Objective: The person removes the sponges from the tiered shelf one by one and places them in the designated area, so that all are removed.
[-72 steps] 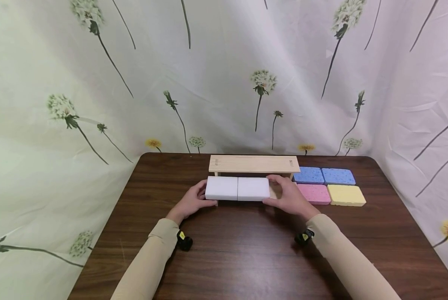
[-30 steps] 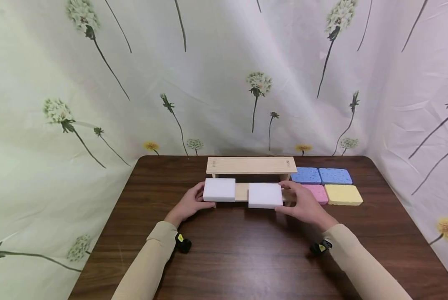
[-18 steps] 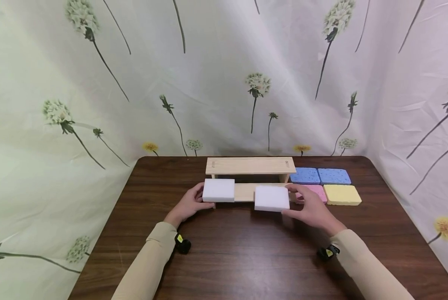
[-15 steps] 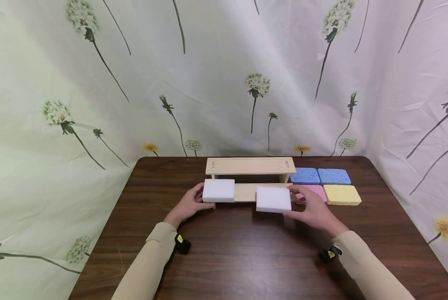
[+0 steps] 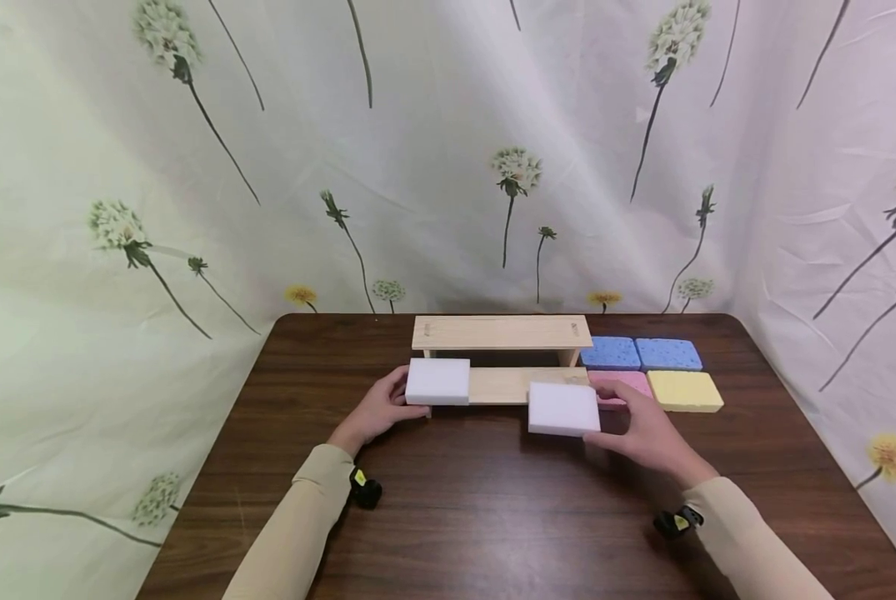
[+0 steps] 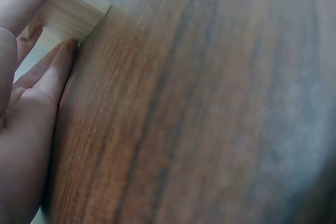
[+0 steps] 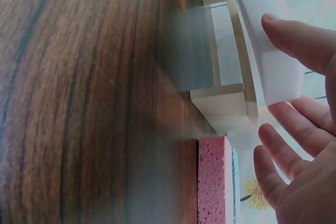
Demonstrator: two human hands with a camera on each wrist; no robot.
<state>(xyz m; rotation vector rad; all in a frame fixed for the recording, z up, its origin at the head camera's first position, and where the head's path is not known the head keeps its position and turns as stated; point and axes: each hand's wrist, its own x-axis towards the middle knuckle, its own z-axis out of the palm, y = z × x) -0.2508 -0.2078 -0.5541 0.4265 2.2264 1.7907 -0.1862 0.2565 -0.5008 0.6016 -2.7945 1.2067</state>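
Note:
A two-step wooden stand [image 5: 500, 333] stands at the back of the table, a white foam sponge [image 5: 437, 381] lying at the left of its lower step. My left hand [image 5: 376, 410] grips the stand's left end beside that sponge; the left wrist view has its fingertips at the wooden end panel [image 6: 79, 17], close to the tabletop. Between thumb and fingers, my right hand [image 5: 646, 429] pinches the right end of a second white sponge [image 5: 563, 408]. This one overlaps the lower step's right front edge and sticks out forward; the right wrist view shows it close over the step.
To the right of the stand lie two blue sponges [image 5: 609, 352] at the back, with a pink sponge [image 5: 617, 385] and a yellow sponge [image 5: 683, 391] in front. A flower-print curtain [image 5: 448, 208] hangs behind the dark wood table [image 5: 448, 517].
The two white sponges were side by side; the right one has been drawn right and toward me by my right hand. The left hand and left sponge have stayed put.

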